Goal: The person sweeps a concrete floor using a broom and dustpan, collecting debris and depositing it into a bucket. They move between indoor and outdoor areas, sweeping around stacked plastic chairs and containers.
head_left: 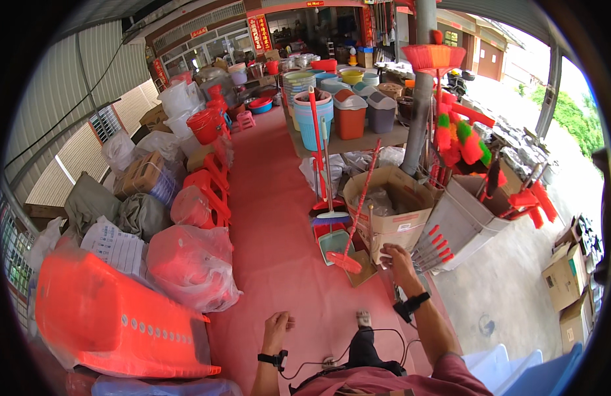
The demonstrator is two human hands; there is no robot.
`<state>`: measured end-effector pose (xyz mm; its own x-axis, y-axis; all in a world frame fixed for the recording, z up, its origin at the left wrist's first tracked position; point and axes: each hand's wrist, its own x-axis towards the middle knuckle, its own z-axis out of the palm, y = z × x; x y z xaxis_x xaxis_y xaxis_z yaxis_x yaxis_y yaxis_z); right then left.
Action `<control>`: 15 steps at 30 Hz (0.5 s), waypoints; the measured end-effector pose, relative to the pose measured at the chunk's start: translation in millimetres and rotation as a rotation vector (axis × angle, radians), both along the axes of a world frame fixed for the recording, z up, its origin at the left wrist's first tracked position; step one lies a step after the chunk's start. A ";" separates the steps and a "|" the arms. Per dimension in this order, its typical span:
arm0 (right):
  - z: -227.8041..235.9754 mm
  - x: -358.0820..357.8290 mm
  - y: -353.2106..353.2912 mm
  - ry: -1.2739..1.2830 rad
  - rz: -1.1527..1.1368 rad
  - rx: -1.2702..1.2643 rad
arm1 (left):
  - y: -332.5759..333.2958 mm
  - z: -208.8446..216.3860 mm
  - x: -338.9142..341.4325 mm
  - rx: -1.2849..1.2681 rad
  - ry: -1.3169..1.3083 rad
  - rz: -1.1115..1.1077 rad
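Observation:
My left hand (277,329) hangs over the red floor covering (260,277), its fingers curled in with nothing seen in them. My right hand (397,259) reaches forward with its fingers apart and holds nothing I can see. Just ahead of it stands an opened cardboard box (401,221) with clear plastic inside. Beside that box are a red broom (345,263), a green dustpan (334,245) and a broom with blue bristles (330,218). Several red-tipped handles (437,243) lean by a tall pale carton (460,210), to the right of my right hand.
Stacked red plastic chairs (121,317) and bagged red goods (190,264) line the left side. Ahead, a low platform (293,137) bears bins and blue buckets (312,122). A grey post (421,119) rises at right. Blue plastic pieces (546,373) stand near me, lower right.

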<state>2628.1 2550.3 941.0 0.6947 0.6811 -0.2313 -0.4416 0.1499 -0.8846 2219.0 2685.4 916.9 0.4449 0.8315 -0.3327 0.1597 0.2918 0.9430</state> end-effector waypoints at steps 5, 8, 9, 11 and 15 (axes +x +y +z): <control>-8.4 147.6 122.9 -0.104 -0.017 -0.017 | 34.6 -33.1 46.0 -0.048 0.088 0.271; -19.4 230.6 191.7 -0.099 -0.048 -0.139 | 37.9 -30.3 77.5 -0.183 0.099 0.459; -22.1 258.4 214.6 -0.144 -0.061 -0.105 | 38.9 -27.5 89.5 -0.205 0.033 0.466; -30.2 298.6 250.2 -0.179 -0.116 -0.162 | 42.3 -20.5 110.5 -0.164 0.046 0.440; -32.3 358.1 296.8 -0.354 -0.076 -0.250 | 52.2 -10.2 145.1 -0.117 0.099 0.426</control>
<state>2986.2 2847.1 908.7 0.8068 0.5782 -0.1211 -0.1008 -0.0672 -0.9926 2364.1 2737.5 906.7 0.0324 0.8879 -0.4588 0.0902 0.4546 0.8861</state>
